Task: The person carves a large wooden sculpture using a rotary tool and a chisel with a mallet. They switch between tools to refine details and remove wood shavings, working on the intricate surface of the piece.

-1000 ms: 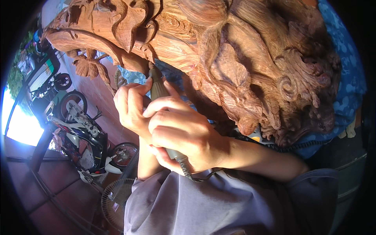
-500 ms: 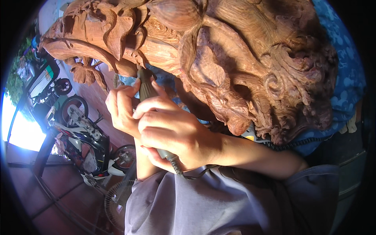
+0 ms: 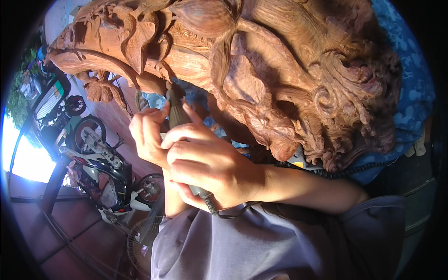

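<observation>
A large reddish-brown wood carving [image 3: 280, 84], with leaf, bud and swirling shapes, fills the upper part of the head view. My right hand [image 3: 212, 165] is wrapped round a dark corded rotary carving handpiece [image 3: 176, 112]. Its narrow front points up at a small curled piece on the carving's underside; whether the tip touches the wood is too small to tell. My left hand [image 3: 151, 140] is closed about the handpiece's other side, its fingertips near the front end, partly hidden behind my right hand. A cord [image 3: 211, 204] leaves the back end beside my shirt.
Blue patterned cloth [image 3: 413, 100] lies under and behind the carving. A coiled black cable [image 3: 333, 174] runs below its right edge. To the left stand motorbikes [image 3: 105, 172] on a tiled floor, with a round wire-ribbed object [image 3: 140, 242] low beside my shirt.
Both hands and the handpiece have shifted slightly, with the front end a little lower and farther right. The grip looks the same.
</observation>
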